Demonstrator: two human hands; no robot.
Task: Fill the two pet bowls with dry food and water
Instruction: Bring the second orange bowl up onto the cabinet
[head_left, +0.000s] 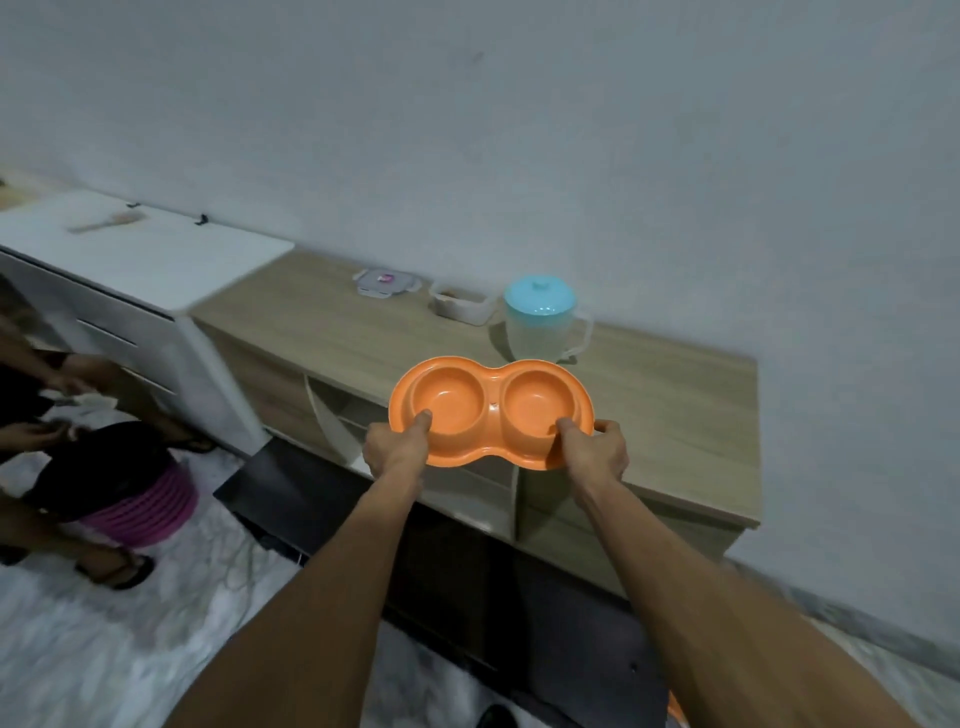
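Note:
An orange double pet bowl (491, 410) with two round empty wells is held over the front edge of a low wooden cabinet (665, 415). My left hand (397, 447) grips its near left rim, thumb inside the left well. My right hand (595, 449) grips the near right rim, thumb inside the right well. Behind the bowl stands a clear jug with a light blue lid (543, 325). A small open white container (462, 301) with something brown inside sits to the jug's left. Its lid (384, 283) lies further left.
A white cabinet (140, 254) stands left of the wooden one, with a wooden utensil (106, 222) on top. A person sits on a pink stool (150, 512) at the left, on the marbled floor. A dark panel (467, 561) lies below the cabinet front.

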